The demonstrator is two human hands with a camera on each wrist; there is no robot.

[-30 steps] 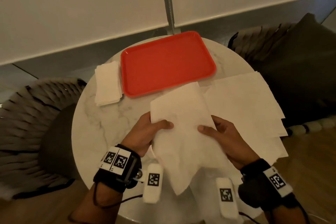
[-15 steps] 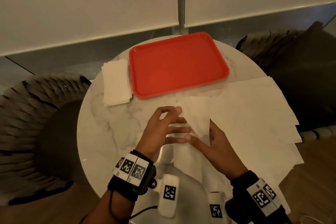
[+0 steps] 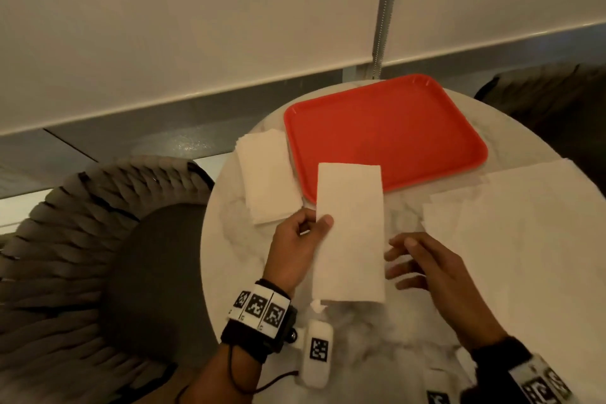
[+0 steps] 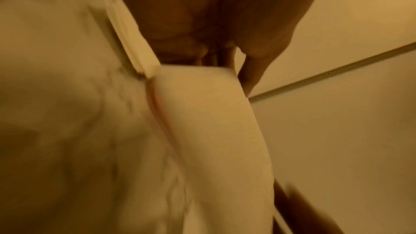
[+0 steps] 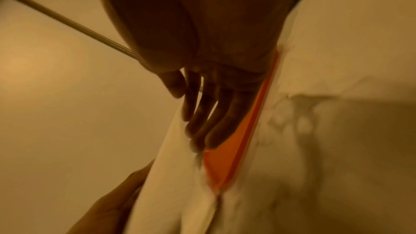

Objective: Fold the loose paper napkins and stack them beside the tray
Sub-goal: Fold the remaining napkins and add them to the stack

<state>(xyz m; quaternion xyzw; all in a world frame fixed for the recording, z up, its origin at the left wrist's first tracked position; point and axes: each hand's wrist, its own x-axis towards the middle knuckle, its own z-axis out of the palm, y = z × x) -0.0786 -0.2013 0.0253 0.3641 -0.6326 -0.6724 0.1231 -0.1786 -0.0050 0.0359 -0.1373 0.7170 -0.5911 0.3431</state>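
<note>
The left hand (image 3: 296, 246) pinches the folded napkin (image 3: 349, 233) by one edge above the table (image 3: 236, 259), near the stack (image 3: 267, 177) beside the tray (image 3: 383, 131), while the right hand (image 3: 429, 267) is relaxed and apart, so the fold may fall open.

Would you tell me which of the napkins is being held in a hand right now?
The folded napkin pinched by the left hand; the folded stack left of the tray and the unfolded napkins lie untouched on the table.

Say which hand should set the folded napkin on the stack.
Left, probably. The left hand already pinches the folded napkin and sits beside the stack; the right hand is open, farther away.
</note>
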